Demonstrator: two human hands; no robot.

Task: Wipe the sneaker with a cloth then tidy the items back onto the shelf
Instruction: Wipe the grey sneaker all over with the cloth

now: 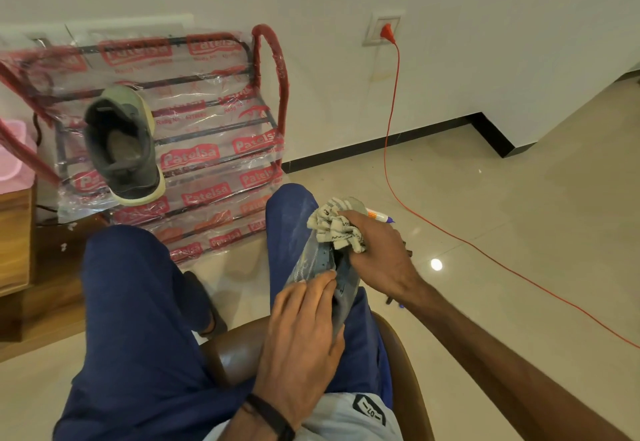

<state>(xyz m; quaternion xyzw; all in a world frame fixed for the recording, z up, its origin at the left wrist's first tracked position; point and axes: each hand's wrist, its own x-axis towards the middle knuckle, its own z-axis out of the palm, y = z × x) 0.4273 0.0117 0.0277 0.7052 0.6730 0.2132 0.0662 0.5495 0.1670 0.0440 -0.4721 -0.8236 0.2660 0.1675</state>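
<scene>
At the far left edge a pink object (14, 153) is cut off by the frame and cannot be identified; below it stands part of a wooden cabinet (15, 232). Next comes the shelf (221, 128), a red-and-black rack wrapped in printed plastic film that blurs its bars. A second sneaker (123, 144), grey with a pale sole, sits on the rack, its opening facing the camera.

The person sits on a brown chair (405, 371), blue-trousered legs spread. On the right thigh lies the sneaker (320, 264) being cleaned, mostly hidden by both hands, so only a strip of grey upper shows. The left hand (304, 329) lies over its heel end, thumb and fingers wrapped round it, holding it steady. The right hand (377, 253) grips a bunched, pale cloth (337, 227) against the shoe's front.

Behind that hand a marker-like object (381, 215) pokes out, mostly hidden. Further right, an orange cable (389, 135) runs from a wall socket (382, 28) across the tiled floor (519, 198) and out of frame.
</scene>
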